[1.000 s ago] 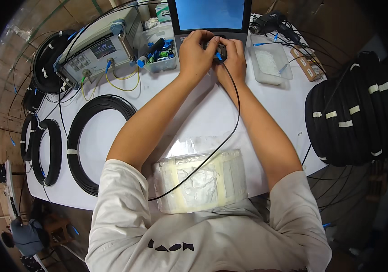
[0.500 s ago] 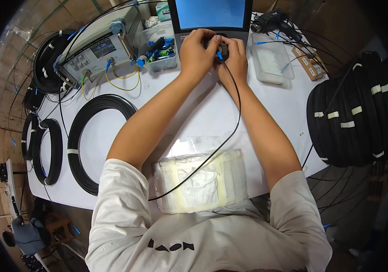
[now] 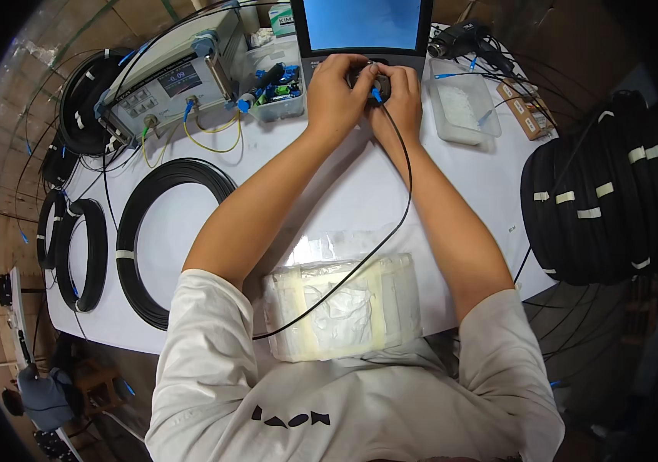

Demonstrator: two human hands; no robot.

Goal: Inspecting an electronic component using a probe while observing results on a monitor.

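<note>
White table (image 3: 190, 231) crowded with cable coils; left hand (image 3: 334, 86) and right hand (image 3: 398, 96) both clamping small dark device (image 3: 367, 77) below screen (image 3: 364, 23), seating blue plug (image 3: 376, 95) of black cable (image 3: 375, 246); next likely needing steady push

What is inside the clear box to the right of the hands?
The clear box holds a heap of small white pieces; what they are is too small to tell. A blue-tipped cable lies across its right rim. Whatever lies under the heap is covered.

Two hands (image 3: 367, 96), one screen (image 3: 364, 23) (lit), three table coils (image 3: 163, 239).
</note>
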